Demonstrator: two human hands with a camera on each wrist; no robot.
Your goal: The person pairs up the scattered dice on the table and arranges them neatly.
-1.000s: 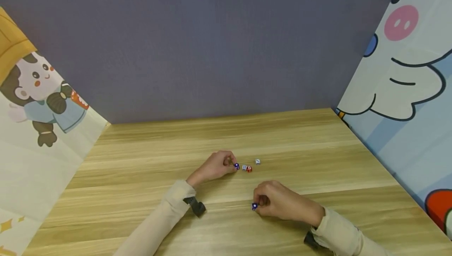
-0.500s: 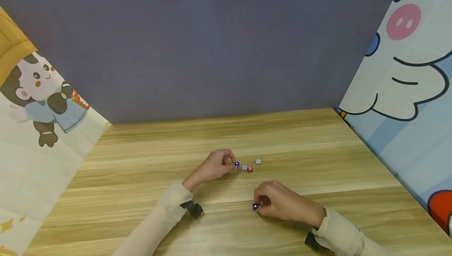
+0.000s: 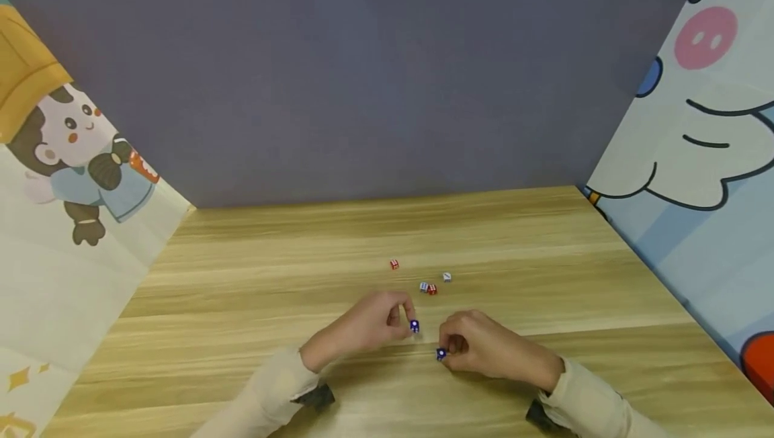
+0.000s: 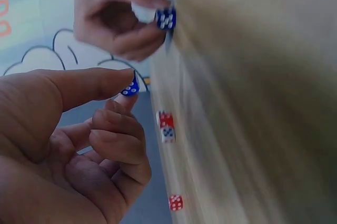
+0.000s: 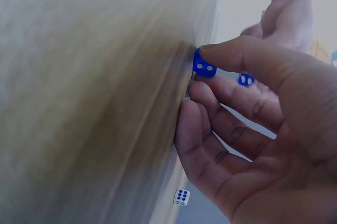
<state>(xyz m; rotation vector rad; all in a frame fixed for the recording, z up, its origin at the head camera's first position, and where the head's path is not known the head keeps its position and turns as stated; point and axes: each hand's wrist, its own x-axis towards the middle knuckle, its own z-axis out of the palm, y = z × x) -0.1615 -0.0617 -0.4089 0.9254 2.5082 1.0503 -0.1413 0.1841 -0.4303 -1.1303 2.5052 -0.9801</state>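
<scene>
My left hand (image 3: 369, 324) pinches a blue die (image 4: 130, 85) with white dots between thumb and index finger, apparently just above the table. A second blue die (image 5: 204, 65) is pinched by my right hand (image 3: 486, 344), down at or very close to the tabletop. The two blue dice are a short way apart, the left one a little farther from me. Beyond the hands, a white die (image 3: 424, 287) and a red die (image 3: 432, 289) lie side by side. Another white die (image 3: 447, 277) lies to their right, and another red die (image 3: 394, 264) farther back on the left.
The hands work over a wood-grain table (image 3: 272, 243). A dark grey panel (image 3: 363, 89) rises at its back edge. Cartoon-printed walls flank it, the left wall (image 3: 109, 236) and the right wall (image 3: 677, 243). Dark straps (image 3: 316, 398) show at both cuffs.
Holding its blue die, my left hand has come nearer to me, towards the right hand. The rear red die, earlier largely hidden behind that hand, is now uncovered. My right hand stays nearly in place.
</scene>
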